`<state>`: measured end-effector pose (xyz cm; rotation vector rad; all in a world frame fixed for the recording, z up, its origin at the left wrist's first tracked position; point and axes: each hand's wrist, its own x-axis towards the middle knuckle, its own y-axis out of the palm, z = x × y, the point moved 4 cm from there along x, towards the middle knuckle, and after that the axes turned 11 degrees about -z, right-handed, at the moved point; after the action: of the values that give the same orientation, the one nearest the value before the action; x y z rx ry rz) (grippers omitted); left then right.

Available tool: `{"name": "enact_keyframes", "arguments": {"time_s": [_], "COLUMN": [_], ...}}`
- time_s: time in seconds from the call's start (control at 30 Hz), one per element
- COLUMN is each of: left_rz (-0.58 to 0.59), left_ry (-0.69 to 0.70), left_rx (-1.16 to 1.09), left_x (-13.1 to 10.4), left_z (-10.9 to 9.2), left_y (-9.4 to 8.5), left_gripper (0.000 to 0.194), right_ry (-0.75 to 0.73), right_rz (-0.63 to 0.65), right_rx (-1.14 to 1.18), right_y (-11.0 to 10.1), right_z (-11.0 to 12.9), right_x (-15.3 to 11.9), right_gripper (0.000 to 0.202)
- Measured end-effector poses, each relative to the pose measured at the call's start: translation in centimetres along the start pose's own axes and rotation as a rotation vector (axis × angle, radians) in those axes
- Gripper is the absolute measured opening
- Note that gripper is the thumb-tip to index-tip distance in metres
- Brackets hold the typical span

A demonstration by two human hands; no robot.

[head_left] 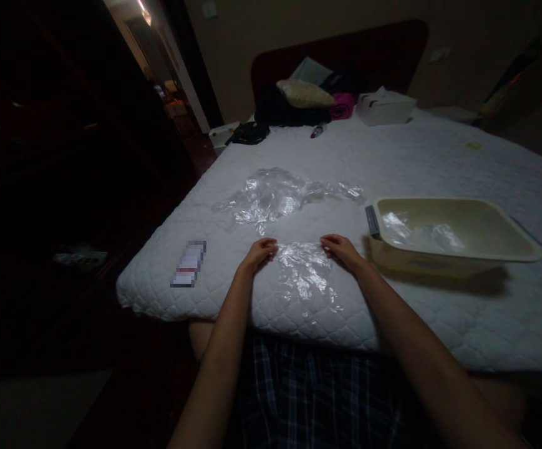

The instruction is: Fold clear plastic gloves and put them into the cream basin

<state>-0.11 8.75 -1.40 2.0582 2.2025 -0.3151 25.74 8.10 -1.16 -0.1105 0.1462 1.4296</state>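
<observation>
A clear plastic bag (304, 274) lies spread on the white quilted bed cover (191, 206) near its front edge. My left hand (262, 252) pinches the bag's far left corner, and at the far right corner my right hand (338, 248) does the same. Between the two hands the top edge looks stretched straight. Just beyond them rests a crumpled heap of clear plastic (275, 193), with a strand trailing to the right. To the right of my right hand stands a cream plastic basin (443, 268) with grey handles, holding some shiny clear plastic.
A phone-like item (189, 264), its surface blurred, lies at the left edge of the bed. Toward the headboard (345, 53) are a white box (385, 107), a pale pillow (304, 93), a pink roll (342, 106) and dark cloth. A small yellow item (473, 145) sits far right.
</observation>
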Motion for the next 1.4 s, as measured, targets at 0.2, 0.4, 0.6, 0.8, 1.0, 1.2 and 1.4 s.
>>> {"name": "enact_keyframes", "arguments": {"time_s": [0.2,0.4,0.6,0.8,1.0,1.2,1.4], "left_rz": [0.002,0.002,-0.028,-0.021,-0.078,0.097,0.156], "left_ry": [0.011,0.036,0.033,0.058,0.041,-0.159,-0.290], "left_rx": [-0.041,-0.057,-0.055,-0.116,-0.140,-0.090,0.001], "left_x": [0.4,0.3,0.4,0.2,-0.7,-2.3,-2.3], "left_z": [0.6,0.7,1.0,1.0,0.8,1.0,1.1], "left_y": [0.0,0.0,-0.2,-0.3,-1.2,-2.3,-1.9], "left_gripper": [0.036,0.037,0.041,0.042,0.040,0.026,0.019], "right_ry": [-0.041,-0.093,-0.089,-0.090,-0.057,0.075,0.144], "right_rz": [-0.020,-0.026,-0.048,-0.058,-0.104,0.011,0.090], "right_rx": [0.023,0.000,-0.008,-0.029,0.019,-0.021,-0.219], "right_y": [0.2,0.1,-0.1,-0.2,-1.2,-2.9,-3.3], "right_z": [0.0,-0.6,-0.5,-0.4,-0.7,-0.7,-0.5], "right_x": [-0.1,0.4,0.3,0.1,0.1,-0.9,-2.2], "right_gripper": [0.030,0.025,0.027,0.031,0.038,0.032,0.032]}}
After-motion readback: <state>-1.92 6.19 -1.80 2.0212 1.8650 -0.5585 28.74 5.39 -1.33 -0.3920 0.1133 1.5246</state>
